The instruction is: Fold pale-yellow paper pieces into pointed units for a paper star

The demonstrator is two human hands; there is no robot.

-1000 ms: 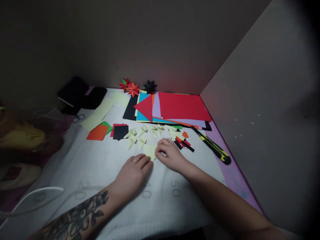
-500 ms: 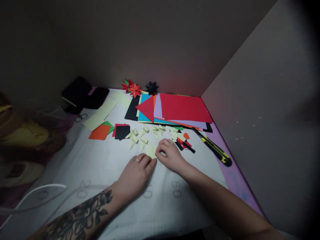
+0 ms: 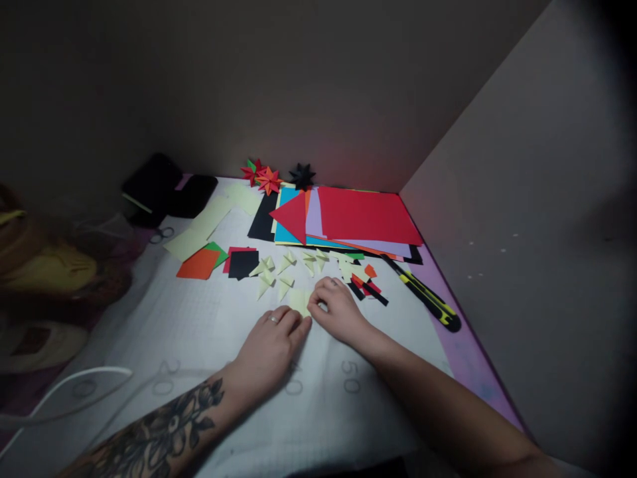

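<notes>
A small pale yellow paper square [image 3: 299, 300] lies flat on the white sheet between my hands. My left hand [image 3: 273, 338], with a ring on one finger, presses its closed fingers on the paper's near edge. My right hand [image 3: 337, 309] pinches the paper's right side, thumb and forefinger together; part of the paper is hidden under these fingers. Just beyond sit several folded pale yellow paper pieces [image 3: 286, 285]. To their right are paper scraps [image 3: 371, 292] in black, red, orange and pale yellow.
A yellow-black utility knife [image 3: 428, 299] lies at the right edge. Coloured paper sheets [image 3: 371, 216] are stacked at the back, beside paper stars [image 3: 269, 180]. Leftward are black squares [image 3: 243, 263], orange paper [image 3: 199, 263], scissors [image 3: 162, 234] and a white cable [image 3: 74, 392].
My right hand has shifted very slightly left and down over the paper. My left hand stays in place.
</notes>
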